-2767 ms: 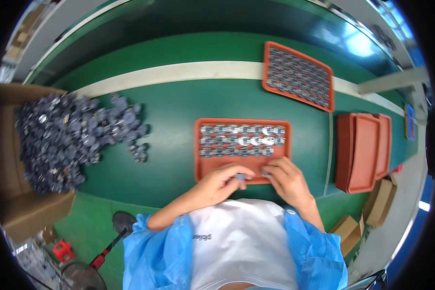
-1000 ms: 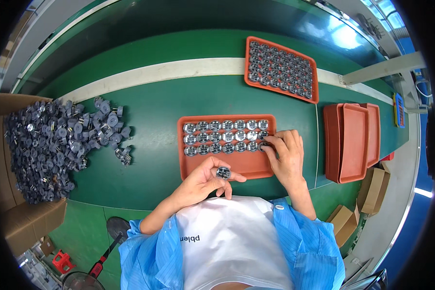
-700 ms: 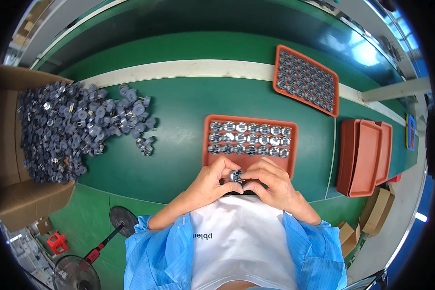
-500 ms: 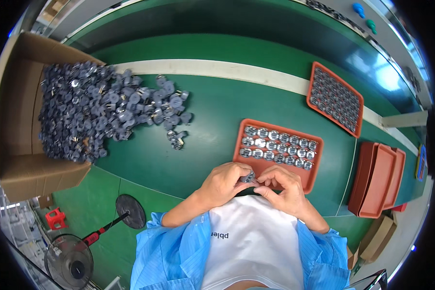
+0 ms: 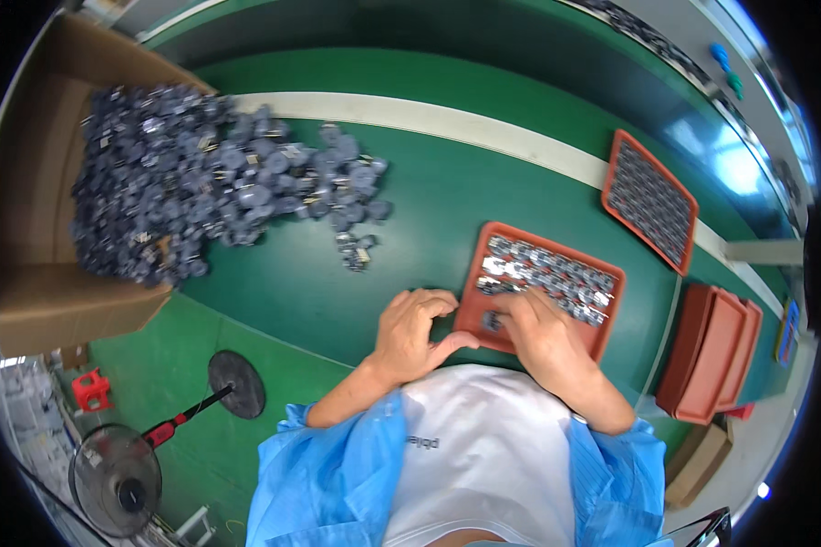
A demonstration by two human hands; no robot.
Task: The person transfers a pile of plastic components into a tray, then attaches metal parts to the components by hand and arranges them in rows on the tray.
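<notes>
An orange tray (image 5: 472,305) lies in front of me, its far part filled with rows of small round silver-and-grey parts (image 5: 547,273). My right hand (image 5: 545,339) reaches over the tray's near part. Its fingertips are closed on one small grey-and-metal part (image 5: 492,320), low at the tray floor just below the last row; the fingers partly hide it. Beside the tray's left edge is my left hand (image 5: 410,333), holding nothing, with thumb and fingers apart and the thumb stretched toward the tray.
At the left a cardboard box (image 5: 82,314) lies on its side, a heap of similar grey parts (image 5: 237,173) spilling onto the green table (image 5: 420,191). A filled orange tray (image 5: 652,202) stands far right, with stacked orange trays (image 5: 707,356) nearer. A fan (image 5: 119,483) stands lower left.
My hands, together at the tray's near edge before, have separated. The right hand has carried the small part into the tray; the left has let go and opened. The whole view has shifted slightly.
</notes>
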